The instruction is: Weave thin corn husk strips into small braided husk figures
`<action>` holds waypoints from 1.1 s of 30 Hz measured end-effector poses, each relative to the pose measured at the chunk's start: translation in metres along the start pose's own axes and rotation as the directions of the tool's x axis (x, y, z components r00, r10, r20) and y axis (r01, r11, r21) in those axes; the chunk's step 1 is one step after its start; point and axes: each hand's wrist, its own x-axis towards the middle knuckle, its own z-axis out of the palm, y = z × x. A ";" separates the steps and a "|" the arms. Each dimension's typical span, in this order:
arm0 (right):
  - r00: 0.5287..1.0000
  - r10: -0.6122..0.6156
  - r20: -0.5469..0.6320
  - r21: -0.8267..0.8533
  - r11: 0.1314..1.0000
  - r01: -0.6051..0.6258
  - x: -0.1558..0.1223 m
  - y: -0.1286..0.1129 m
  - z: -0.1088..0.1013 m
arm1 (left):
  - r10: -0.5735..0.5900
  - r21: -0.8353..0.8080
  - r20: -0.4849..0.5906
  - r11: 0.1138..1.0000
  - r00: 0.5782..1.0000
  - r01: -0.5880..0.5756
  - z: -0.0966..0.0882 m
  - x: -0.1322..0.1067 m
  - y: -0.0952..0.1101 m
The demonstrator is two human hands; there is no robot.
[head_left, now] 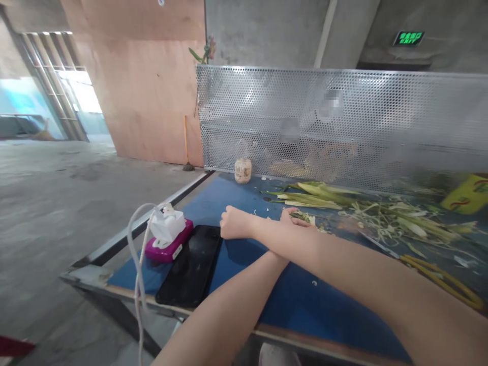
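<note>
Front-left corner of worktop [305,305]: cord [130,236] hung over; a snag could have dragged charger [168,226] down. Next, phone [190,267], right hand [236,222] clenched beside it, contents unseen. Left hand [286,217] apparently grasped plant scrap [305,218], well behind front edge.

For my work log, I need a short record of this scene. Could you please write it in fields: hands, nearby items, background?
Left hand: beyond the crossing right forearm; seemingly grips a pale green plant piece
Right hand: curled, near the black phone; any contents hidden
Beside phone: magenta power strip with white charger
Farther right: pale green leaves, yellow-handled scissors
Surface: blue table
Background: perforated metal screen, lit exit sign
</note>
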 end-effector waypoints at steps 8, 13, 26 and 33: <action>0.962 0.265 -0.063 -0.023 0.964 -0.267 -0.008 0.010 0.003 | 0.056 0.148 0.040 0.987 0.998 -0.061 0.000 0.001 -0.003; 0.972 0.231 -0.027 -0.037 0.972 -0.232 -0.015 0.008 0.006 | 0.066 0.210 0.104 0.974 0.992 -0.087 0.000 -0.003 -0.002; 0.995 -0.063 0.074 -0.134 0.988 0.073 -0.001 -0.007 0.000 | 0.101 0.242 0.060 0.964 0.993 -0.113 -0.003 0.007 -0.003; 0.986 0.156 -0.054 -0.007 0.988 -0.156 -0.006 0.001 -0.002 | 0.118 0.265 0.057 0.955 0.991 -0.129 -0.002 0.004 -0.001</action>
